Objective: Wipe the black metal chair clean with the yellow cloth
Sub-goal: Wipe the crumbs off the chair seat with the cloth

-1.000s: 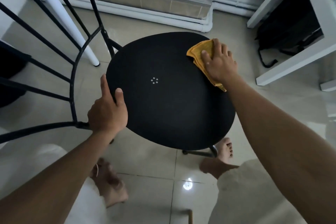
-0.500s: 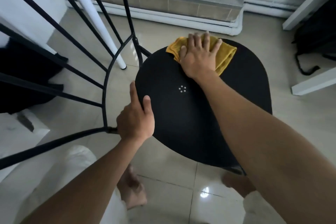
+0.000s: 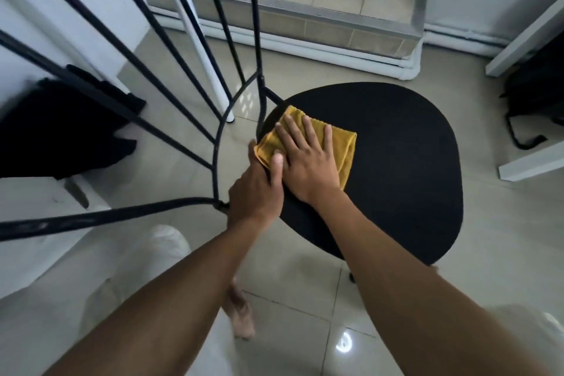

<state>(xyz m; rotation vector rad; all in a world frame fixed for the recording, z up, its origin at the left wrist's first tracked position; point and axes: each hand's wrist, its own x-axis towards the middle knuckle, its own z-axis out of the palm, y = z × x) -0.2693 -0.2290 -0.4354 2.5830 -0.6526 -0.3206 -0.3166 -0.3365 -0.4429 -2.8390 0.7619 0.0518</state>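
Note:
The black metal chair's round seat (image 3: 396,168) fills the middle right of the head view, and its barred backrest (image 3: 213,143) rises at the left. The folded yellow cloth (image 3: 343,143) lies flat on the seat's left part, near the backrest. My right hand (image 3: 305,159) presses on the cloth with its fingers straight and spread. My left hand (image 3: 256,189) grips the seat's left edge beside the backrest joint, thumb up on top and touching the cloth's corner. The seat's middle is hidden under my right hand.
A white pole (image 3: 207,64) stands behind the backrest. A tiled step (image 3: 305,18) runs along the back wall. White furniture (image 3: 531,162) with a black bag (image 3: 537,94) is at the right. Dark cloth (image 3: 61,131) lies at the left. My bare foot (image 3: 241,311) stands on the glossy tiles.
My right hand has swept the cloth from the seat's far right edge across the back to its left part, next to my left hand. The left hand kept its grip.

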